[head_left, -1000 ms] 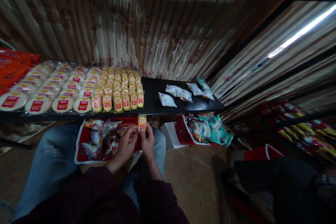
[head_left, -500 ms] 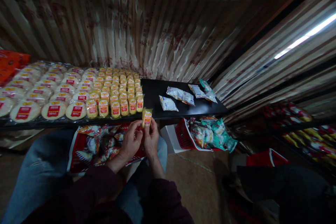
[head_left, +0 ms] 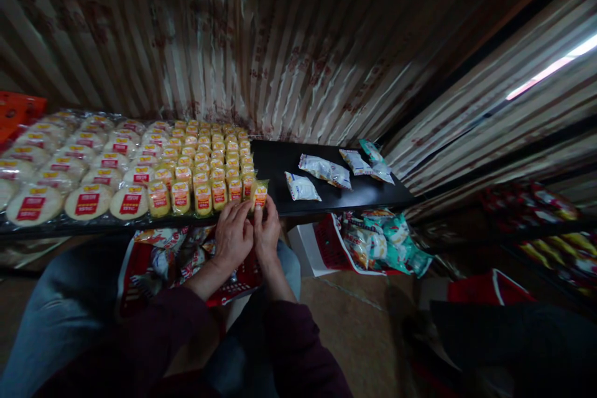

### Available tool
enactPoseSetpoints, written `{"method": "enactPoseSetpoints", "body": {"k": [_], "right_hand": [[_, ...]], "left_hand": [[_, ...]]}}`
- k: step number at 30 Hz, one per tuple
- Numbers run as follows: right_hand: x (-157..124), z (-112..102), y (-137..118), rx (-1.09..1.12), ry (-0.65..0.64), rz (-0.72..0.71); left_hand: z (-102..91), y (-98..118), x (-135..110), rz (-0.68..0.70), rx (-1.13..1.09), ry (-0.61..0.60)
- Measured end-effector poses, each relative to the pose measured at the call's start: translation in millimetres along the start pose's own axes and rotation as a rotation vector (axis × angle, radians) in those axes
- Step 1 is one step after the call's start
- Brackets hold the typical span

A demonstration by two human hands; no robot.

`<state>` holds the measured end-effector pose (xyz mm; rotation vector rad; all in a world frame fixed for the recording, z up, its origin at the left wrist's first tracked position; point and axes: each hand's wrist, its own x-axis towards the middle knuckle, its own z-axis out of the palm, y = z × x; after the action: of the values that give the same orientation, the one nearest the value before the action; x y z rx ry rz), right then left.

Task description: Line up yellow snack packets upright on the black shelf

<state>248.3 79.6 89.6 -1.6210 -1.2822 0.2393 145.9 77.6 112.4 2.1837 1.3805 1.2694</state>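
Note:
A small wrapped yellow cake (head_left: 259, 196) with an orange-and-white label stands upright at the front edge of the black shelf (head_left: 321, 198). My right hand (head_left: 267, 230) grips it low, fingers around its right side and front. Close beside it, my left hand (head_left: 233, 233) reaches to the shelf's front edge, fingers stretched out by the cake's lower left and the neighbouring cakes. Whether its fingertips touch them is unclear. Rows of matching cakes (head_left: 203, 199) stand tightly packed to the left. Farther left lie rows of round, pale wrapped pastries (head_left: 88, 200) with red labels.
White snack packets (head_left: 324, 171) lie on the shelf at right. Below are a red basket of packets (head_left: 128, 280) between my knees and another red basket (head_left: 329, 239) with teal and white packets. Corrugated curtain-like sheeting (head_left: 280, 62) rises behind. A person's dark-clothed leg (head_left: 489, 336) is at lower right.
Both hands have moved slightly forward, bringing the held cake down to the shelf's front edge at the end of the front row. The view has shifted slightly.

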Motion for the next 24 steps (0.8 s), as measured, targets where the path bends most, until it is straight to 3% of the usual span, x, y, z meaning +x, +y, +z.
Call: {"method": "enactPoseSetpoints", "body": {"k": [11,24], "right_hand": [[8.4,6.3,1.6,-0.109,0.015,-0.036],[10.2,8.1,6.4,-0.140,-0.026,-0.023]], "left_hand": [[2.8,-11.9,0.0,0.163,0.166,-0.068],[11.1,-22.5,-1.6,0.174,0.162,-0.092]]}}
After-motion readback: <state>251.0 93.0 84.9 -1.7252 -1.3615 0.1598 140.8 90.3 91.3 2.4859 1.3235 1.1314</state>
